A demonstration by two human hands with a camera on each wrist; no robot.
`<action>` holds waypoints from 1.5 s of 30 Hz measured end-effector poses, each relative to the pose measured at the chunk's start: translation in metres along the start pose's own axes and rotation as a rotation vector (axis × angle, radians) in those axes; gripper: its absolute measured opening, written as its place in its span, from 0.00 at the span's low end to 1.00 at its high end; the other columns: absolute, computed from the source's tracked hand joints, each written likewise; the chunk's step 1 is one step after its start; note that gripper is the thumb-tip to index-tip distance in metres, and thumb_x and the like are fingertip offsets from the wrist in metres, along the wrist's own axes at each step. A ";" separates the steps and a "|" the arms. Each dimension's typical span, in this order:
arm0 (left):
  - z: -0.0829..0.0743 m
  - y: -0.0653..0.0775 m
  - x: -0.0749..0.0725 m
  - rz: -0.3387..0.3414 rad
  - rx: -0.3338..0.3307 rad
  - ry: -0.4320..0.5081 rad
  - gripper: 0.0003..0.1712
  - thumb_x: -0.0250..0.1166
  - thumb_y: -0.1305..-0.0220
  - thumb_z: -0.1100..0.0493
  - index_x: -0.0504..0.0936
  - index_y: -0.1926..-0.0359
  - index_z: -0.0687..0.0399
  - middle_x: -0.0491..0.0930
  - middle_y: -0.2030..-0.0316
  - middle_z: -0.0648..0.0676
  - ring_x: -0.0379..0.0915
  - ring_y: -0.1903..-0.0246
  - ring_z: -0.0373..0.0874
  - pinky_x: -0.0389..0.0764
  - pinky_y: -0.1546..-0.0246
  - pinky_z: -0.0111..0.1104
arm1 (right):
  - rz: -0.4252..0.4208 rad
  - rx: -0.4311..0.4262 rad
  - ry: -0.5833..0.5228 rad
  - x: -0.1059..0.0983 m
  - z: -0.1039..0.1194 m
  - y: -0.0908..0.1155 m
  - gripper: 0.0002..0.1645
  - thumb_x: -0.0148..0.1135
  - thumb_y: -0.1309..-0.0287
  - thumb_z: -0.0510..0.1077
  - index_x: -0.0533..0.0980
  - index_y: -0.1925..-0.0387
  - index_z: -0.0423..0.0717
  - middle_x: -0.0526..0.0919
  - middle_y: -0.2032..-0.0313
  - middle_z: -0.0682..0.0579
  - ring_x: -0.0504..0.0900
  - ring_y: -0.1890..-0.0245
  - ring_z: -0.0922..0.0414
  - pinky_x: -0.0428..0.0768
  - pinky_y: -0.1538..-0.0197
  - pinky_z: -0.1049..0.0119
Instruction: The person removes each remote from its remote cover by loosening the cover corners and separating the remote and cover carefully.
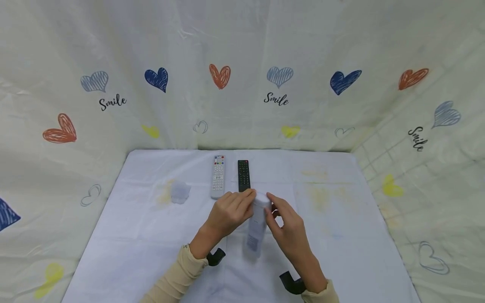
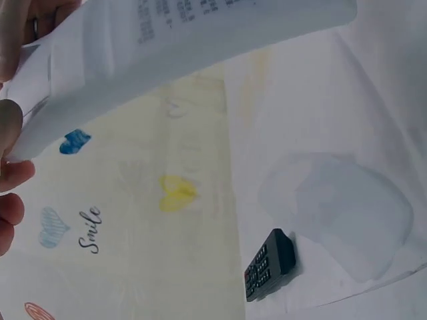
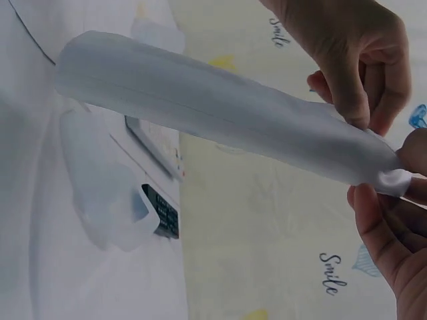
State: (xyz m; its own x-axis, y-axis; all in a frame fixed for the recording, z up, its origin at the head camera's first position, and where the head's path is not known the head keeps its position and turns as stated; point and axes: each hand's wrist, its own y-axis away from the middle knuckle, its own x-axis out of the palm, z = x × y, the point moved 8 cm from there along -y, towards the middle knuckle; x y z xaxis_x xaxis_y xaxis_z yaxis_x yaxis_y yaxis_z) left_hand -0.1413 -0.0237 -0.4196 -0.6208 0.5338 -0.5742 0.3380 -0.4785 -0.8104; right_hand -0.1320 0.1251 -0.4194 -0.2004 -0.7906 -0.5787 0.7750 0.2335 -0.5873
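Note:
Both hands hold a long white object (image 1: 255, 235) at its far end, while its near end points down toward the table. It is shaped like a remote control and carries small printed text (image 2: 180, 10); I cannot tell whether it wears a cover. My left hand (image 1: 231, 212) pinches the top from the left. On the other side the thumb and fingers of my right hand (image 1: 289, 231) grip the same end. A crinkled, shiny bit (image 3: 393, 181) shows at that end, between the fingertips. Beyond the hands lie a white remote (image 1: 218, 176) and a black remote (image 1: 243, 174).
The table (image 1: 144, 252) is covered in white cloth with yellowish stains. A pale grey patch (image 1: 179, 191) shows left of the white remote. Behind and at the sides hangs a curtain (image 1: 242, 38) printed with hearts. Dark curved pieces (image 1: 292, 284) sit at both wrists.

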 end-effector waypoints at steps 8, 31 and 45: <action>-0.006 0.001 -0.004 -0.119 0.051 0.036 0.07 0.63 0.30 0.64 0.86 0.64 0.59 0.86 0.72 0.50 0.83 0.73 0.40 0.80 0.73 0.27 | -0.015 0.029 -0.029 -0.006 -0.002 -0.002 0.30 0.69 0.39 0.29 0.76 0.35 0.36 0.86 0.50 0.45 0.86 0.61 0.54 0.80 0.53 0.82; -0.013 -0.009 -0.008 -0.059 -0.009 -0.039 0.07 0.62 0.26 0.64 0.85 0.63 0.56 0.87 0.70 0.49 0.82 0.68 0.42 0.82 0.72 0.30 | 0.025 0.412 -0.344 0.036 -0.037 0.028 0.32 0.70 0.34 0.37 0.67 0.34 0.40 0.85 0.44 0.40 0.89 0.50 0.47 0.88 0.51 0.60; -0.004 -0.007 0.006 0.126 -0.087 -0.055 0.12 0.62 0.29 0.62 0.87 0.50 0.58 0.84 0.39 0.57 0.84 0.43 0.51 0.86 0.50 0.38 | 0.120 0.449 -0.331 0.044 -0.037 0.028 0.28 0.70 0.32 0.43 0.70 0.35 0.46 0.87 0.50 0.46 0.88 0.61 0.60 0.86 0.62 0.69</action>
State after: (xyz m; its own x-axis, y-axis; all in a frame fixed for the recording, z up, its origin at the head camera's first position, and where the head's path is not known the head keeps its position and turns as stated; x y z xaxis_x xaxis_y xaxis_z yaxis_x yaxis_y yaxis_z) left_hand -0.1447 -0.0148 -0.4180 -0.6063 0.4335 -0.6667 0.4744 -0.4757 -0.7407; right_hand -0.1409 0.1179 -0.4822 0.0473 -0.9256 -0.3755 0.9739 0.1262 -0.1885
